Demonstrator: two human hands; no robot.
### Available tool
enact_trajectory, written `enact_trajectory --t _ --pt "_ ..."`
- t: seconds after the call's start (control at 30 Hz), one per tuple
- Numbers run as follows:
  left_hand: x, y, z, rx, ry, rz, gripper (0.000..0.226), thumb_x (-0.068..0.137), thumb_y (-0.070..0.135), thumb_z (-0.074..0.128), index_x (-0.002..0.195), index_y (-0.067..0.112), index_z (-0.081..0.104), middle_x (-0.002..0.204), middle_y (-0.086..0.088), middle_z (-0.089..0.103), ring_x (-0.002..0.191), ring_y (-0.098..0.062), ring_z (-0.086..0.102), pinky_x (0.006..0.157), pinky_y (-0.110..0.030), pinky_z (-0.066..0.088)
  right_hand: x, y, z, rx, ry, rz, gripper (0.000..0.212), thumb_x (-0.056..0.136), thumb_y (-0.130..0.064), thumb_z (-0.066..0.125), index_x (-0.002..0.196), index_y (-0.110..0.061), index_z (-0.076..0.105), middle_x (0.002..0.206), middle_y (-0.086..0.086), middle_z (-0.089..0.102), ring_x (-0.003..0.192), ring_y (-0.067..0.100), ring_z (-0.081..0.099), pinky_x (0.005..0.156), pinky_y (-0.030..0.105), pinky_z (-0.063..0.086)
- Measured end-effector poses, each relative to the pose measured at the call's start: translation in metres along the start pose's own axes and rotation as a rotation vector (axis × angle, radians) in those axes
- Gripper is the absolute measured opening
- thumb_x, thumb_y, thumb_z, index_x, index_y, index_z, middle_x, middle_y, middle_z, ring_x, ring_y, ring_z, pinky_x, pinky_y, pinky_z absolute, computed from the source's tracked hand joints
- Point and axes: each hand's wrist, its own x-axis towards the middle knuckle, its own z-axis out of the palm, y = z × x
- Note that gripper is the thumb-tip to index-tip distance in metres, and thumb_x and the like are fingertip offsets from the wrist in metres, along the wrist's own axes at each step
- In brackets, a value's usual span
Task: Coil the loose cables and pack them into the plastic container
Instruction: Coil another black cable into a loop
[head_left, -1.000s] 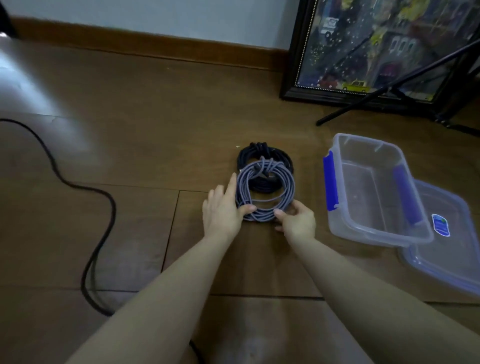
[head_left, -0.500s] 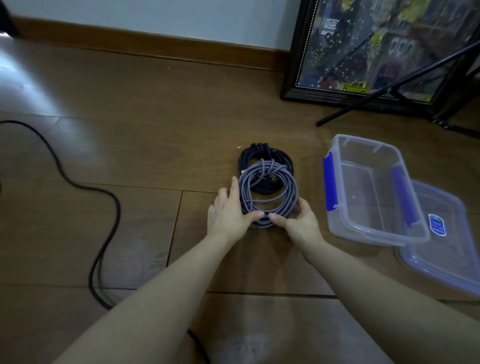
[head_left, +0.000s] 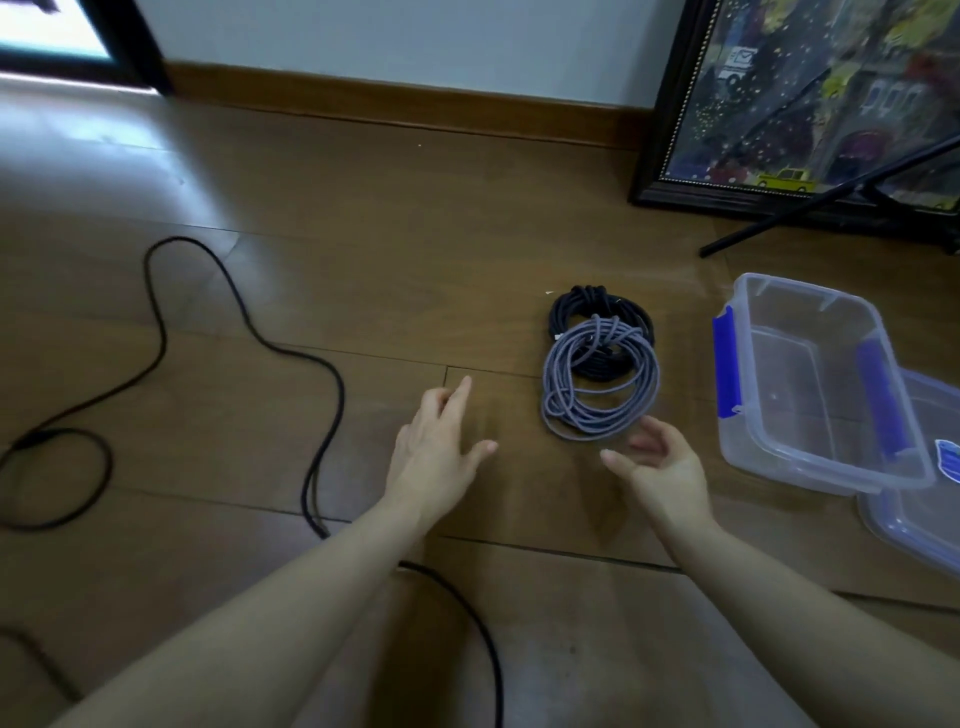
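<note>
Though near coil (head_left: 597, 384), hands empty, relaxed.

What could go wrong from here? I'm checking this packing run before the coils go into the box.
The grey coil lies partly on the black coil; neither shows a tie, so lifting could loosen them. A loose black cable still snakes across the floor near the left hand and could snag an arm. The container may be a tight fit.

two bare forearms, no sleeves/gloves/jewelry; left hand (head_left: 434, 441) & right hand (head_left: 662, 467) uncovered.
</note>
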Motion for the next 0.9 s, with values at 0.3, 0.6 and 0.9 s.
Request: enact_trajectory --t 0.3,0.6,0.9 --pt "-0.046 -0.085 -0.092 0.25 0.057 -0.052 0.07 0.096 0.041 0.06 0.155 0.027 0.027 0.145 -0.001 0.036 0.124 -0.026 0.046 0.101 -0.035 0.038 -0.058 -0.024 0.036 -0.178 -0.177 -0.158 0.06 0.078 -0.014 0.081 0.132 -0.019 0.055 0.116 0.005 0.059 0.106 0.018 0.057 0.098 0.036 0.046" --pt "-0.07 -0.132 -0.112 0.284 -0.029 -0.027 0.075 0.087 0.041 0.072 0.151 0.031 0.036 0.143 0.003 0.038 0.13 -0.02 0.041 0.106 -0.036 0.039 -0.12 -0.037 0.133 -0.478 -0.578 -0.337 0.06 0.081 -0.034 0.078 0.134 -0.036 0.052 0.117 -0.008 0.053 0.113 0.008 0.048 0.098 0.027 0.042" --pt "-0.073 -0.124 -0.102 0.404 -0.211 0.13 0.053 0.09 0.045 0.066 0.14 0.035 0.05 0.151 0.004 0.032 0.143 -0.019 0.024 0.113 -0.04 0.024 -0.139 -0.028 0.156 -0.539 -0.628 -0.316 0.022 0.099 -0.039 0.05 0.117 -0.047 0.06 0.108 -0.007 0.057 0.115 0.022 0.043 0.088 0.028 0.021"
